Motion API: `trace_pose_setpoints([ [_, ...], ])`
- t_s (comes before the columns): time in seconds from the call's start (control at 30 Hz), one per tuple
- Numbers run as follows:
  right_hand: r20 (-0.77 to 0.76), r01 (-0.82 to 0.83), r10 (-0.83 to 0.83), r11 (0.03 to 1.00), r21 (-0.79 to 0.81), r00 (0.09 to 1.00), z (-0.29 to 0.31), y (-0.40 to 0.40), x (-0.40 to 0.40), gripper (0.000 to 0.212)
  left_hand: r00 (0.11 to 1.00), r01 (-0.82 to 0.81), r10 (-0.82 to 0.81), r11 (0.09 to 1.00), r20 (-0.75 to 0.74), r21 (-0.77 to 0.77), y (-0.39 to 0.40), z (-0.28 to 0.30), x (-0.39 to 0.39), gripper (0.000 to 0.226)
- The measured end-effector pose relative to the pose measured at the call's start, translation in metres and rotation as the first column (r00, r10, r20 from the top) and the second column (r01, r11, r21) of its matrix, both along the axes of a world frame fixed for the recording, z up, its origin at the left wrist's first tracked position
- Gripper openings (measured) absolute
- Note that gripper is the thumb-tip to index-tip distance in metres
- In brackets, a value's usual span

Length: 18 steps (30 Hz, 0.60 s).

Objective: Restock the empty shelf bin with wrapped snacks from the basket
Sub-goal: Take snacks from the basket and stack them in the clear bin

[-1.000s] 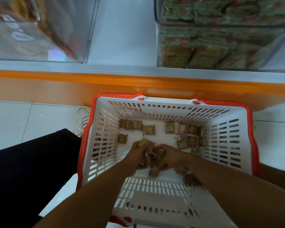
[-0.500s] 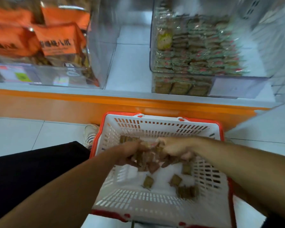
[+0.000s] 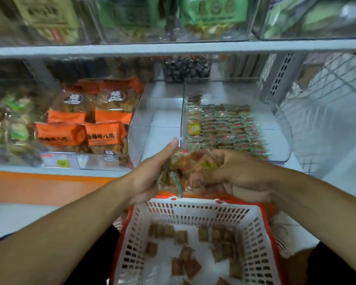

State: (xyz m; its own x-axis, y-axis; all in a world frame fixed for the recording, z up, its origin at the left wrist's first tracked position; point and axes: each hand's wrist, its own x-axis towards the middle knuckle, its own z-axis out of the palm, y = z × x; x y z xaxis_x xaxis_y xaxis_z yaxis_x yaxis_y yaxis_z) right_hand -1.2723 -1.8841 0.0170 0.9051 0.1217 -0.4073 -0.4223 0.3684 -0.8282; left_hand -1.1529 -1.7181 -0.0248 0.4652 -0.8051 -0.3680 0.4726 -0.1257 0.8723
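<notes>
My left hand (image 3: 150, 173) and my right hand (image 3: 236, 173) are cupped together around a bunch of wrapped snacks (image 3: 190, 171), held above the far rim of the white basket with the red rim (image 3: 253, 229). Several brown wrapped snacks (image 3: 185, 262) lie loose on the basket's floor. Just beyond my hands is a clear shelf bin (image 3: 160, 118) with nothing in it, between two filled bins. A few wrappers dangle from the bunch below my left palm.
A clear bin of orange packets (image 3: 90, 128) stands left of the bare bin. Right of it, a clear bin (image 3: 228, 128) holds rows of green-and-red wrapped snacks. An upper shelf (image 3: 173, 48) carries more bins. An orange shelf edge (image 3: 39, 182) runs at lower left.
Both hands gathered snacks at the basket's floor, then lifted the bunch up and forward to shelf height. The view has tilted up to the shelves. A few snacks fell back.
</notes>
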Motion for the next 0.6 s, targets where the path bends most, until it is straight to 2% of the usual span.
trace_pose_setpoints([
  [0.07,-0.004,0.016,-0.016,1.000,0.016,1.000,0.000,-0.001,0.003,0.058,0.998,-0.065,0.065,0.998,0.000,0.007,-0.005,0.005,-0.005,0.081],
  [0.13,-0.019,0.017,-0.017,1.000,0.013,1.000,0.000,-0.007,0.005,0.056,0.995,-0.089,0.089,0.996,-0.042,0.006,-0.009,0.006,-0.008,0.057],
  [0.17,-0.020,-0.003,0.003,1.000,-0.003,1.000,0.001,-0.011,0.005,0.055,0.994,-0.072,0.071,0.997,-0.088,-0.009,-0.010,0.007,-0.009,0.046],
  [0.23,0.005,-0.068,0.069,0.995,-0.067,0.998,0.005,-0.017,0.004,0.054,0.985,-0.027,0.014,0.997,-0.173,-0.071,-0.009,0.010,-0.010,0.041],
  [0.3,0.062,-0.071,0.080,0.988,-0.135,0.995,0.008,-0.019,0.003,0.054,0.974,-0.008,-0.018,0.993,-0.226,-0.115,-0.006,0.012,-0.007,0.043],
  [0.37,0.225,0.062,0.005,0.956,-0.287,0.974,0.008,-0.017,0.001,0.056,0.965,-0.023,-0.011,0.992,-0.263,-0.124,-0.005,0.017,-0.003,0.041],
  [0.4,0.369,0.201,-0.032,0.881,-0.429,0.929,0.007,-0.015,0.000,0.058,0.962,-0.042,0.010,0.993,-0.274,-0.111,-0.006,0.019,-0.001,0.039],
  [0.47,0.634,0.486,0.050,0.595,-0.640,0.772,0.004,-0.013,-0.002,0.062,0.954,-0.084,0.061,0.994,-0.292,-0.066,-0.006,0.023,0.004,0.032],
  [0.5,0.694,0.574,0.154,0.454,-0.682,0.703,0.002,-0.012,-0.002,0.063,0.949,-0.086,0.068,0.995,-0.308,-0.046,-0.005,0.024,0.005,0.030],
  [0.53,0.712,0.620,0.239,0.361,-0.697,0.660,0.000,-0.011,-0.001,0.064,0.943,-0.069,0.052,0.997,-0.330,-0.040,-0.005,0.026,0.005,0.032],
  [0.6,0.706,0.642,0.312,0.295,-0.708,0.636,-0.006,-0.012,0.000,0.065,0.927,-0.033,0.014,0.999,-0.374,-0.043,-0.004,0.028,0.005,0.046],
])
